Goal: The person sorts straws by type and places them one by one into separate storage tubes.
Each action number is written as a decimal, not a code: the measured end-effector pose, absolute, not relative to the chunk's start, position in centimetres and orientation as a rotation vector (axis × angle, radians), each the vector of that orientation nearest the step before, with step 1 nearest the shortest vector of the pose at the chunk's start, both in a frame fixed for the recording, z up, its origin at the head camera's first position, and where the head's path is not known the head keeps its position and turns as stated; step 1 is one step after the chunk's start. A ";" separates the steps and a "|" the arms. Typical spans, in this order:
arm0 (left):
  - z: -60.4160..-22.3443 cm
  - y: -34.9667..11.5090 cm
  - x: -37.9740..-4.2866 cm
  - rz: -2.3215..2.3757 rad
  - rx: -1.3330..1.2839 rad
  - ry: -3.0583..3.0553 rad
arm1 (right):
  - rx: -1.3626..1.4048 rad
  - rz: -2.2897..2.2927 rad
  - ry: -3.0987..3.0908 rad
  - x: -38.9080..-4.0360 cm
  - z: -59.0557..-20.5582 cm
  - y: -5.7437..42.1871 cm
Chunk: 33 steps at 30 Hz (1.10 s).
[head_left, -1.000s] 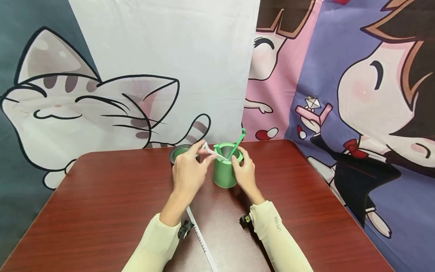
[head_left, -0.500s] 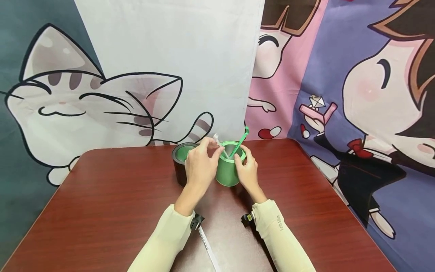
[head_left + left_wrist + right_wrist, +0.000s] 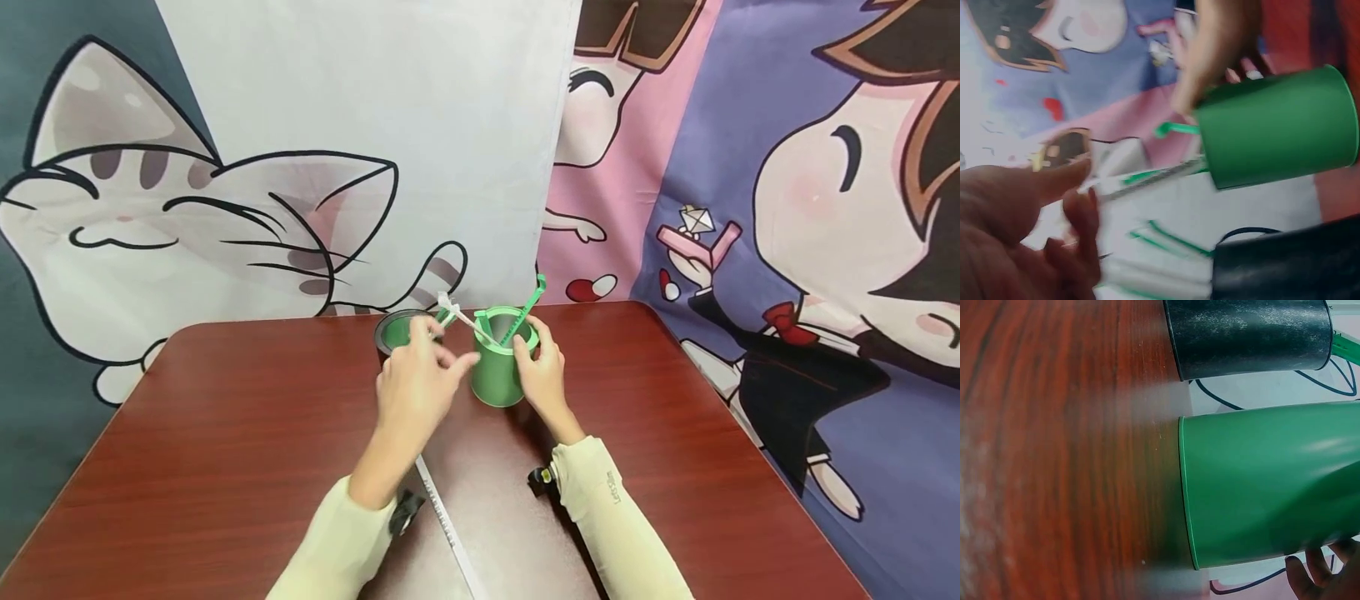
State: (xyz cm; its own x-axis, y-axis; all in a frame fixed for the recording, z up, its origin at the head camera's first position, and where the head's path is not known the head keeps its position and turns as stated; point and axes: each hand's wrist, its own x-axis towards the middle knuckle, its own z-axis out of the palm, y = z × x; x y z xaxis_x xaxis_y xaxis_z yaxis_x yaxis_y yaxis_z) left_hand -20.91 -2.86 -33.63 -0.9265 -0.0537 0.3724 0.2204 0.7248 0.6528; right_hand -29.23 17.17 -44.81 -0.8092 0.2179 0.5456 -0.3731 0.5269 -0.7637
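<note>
Honestly, with the right hand gripping the green cup mid-table and the left hand at its 9 o'clock, fingers loose, she'd better keep the cup steady so the white stick stays in.

Bright, even light from above fills my head view, leaving only soft, short shadows under my arms on the glossy table. My left wrist picture is smeared with motion blur. In my right wrist picture the left half is hazy, and the green cup carries a faint sheen.
</note>
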 end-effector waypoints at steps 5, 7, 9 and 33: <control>-35.2 -5.7 -18.9 -0.832 -0.117 -3.039 | 0.125 1.288 -2.162 -29.3 -44.4 17.3; -36.4 -6.1 -18.9 -0.750 -0.110 -3.153 | 0.113 1.288 -2.155 -29.4 -44.1 17.4; -37.7 -6.2 -19.0 -0.695 -0.097 -3.242 | 0.111 1.285 -2.158 -29.4 -44.0 17.5; -43.4 -5.7 -20.0 -0.522 0.076 -3.355 | 0.130 1.303 -2.157 -29.0 -44.9 16.9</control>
